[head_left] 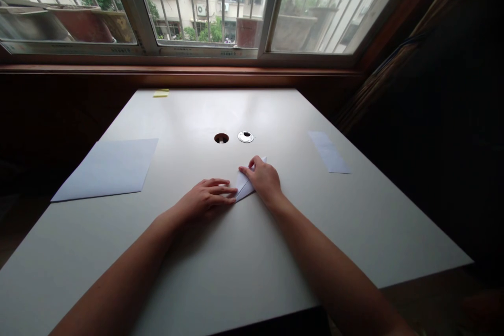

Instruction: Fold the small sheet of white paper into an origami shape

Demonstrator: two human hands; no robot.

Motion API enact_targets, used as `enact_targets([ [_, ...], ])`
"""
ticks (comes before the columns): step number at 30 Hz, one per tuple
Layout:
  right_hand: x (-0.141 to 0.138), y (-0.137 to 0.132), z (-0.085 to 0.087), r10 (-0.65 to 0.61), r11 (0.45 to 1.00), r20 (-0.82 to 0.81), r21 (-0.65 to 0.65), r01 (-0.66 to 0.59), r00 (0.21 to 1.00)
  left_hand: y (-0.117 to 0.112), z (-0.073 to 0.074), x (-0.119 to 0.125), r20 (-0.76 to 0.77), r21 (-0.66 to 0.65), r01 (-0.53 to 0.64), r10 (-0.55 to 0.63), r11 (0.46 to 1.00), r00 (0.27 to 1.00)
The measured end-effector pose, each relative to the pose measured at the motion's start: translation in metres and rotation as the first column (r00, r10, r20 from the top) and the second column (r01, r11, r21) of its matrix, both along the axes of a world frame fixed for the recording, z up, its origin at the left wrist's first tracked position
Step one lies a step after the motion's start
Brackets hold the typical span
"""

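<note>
A small white folded paper (243,185) with a pointed shape and a visible crease lies on the table's middle. My right hand (264,178) is over its right side, with thumb and forefinger bent and pressed together on the paper. Part of the paper is hidden under that hand, and a corner shows just beyond the fingers. At the paper's left end rests my left hand (208,195), fingers stretched out and slightly apart, their tips touching the edge.
The white table (189,115) carries a stack of white paper sheets (110,165) at left, a paper strip (329,152) at right and yellow sticky notes (161,93) at the back. Ahead are a round cable hole (221,138) and its metal cover (245,137). A barred window (207,2) stands behind.
</note>
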State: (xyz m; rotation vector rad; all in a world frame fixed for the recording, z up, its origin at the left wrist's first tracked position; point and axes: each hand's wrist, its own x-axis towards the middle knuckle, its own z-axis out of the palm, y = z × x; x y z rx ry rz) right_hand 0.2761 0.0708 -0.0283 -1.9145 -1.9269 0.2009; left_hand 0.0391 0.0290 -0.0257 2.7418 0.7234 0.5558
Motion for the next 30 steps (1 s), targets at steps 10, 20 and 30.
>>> enact_targets([
  [10,-0.001,-0.001,-0.001,0.064,0.997,0.059,0.044,-0.067,0.996,-0.006,0.004,0.007,-0.128,0.04,-0.029,0.033,0.999,0.991],
  [20,0.004,0.0,-0.003,0.197,0.949,-0.253,0.292,-0.12,0.947,-0.007,0.0,0.007,-0.201,0.186,-0.219,0.255,0.958,0.946],
  [30,0.002,0.001,-0.012,0.482,0.868,-0.158,0.218,-0.446,0.862,-0.007,0.004,0.003,-0.231,0.135,-0.261,0.286,0.956,0.93],
])
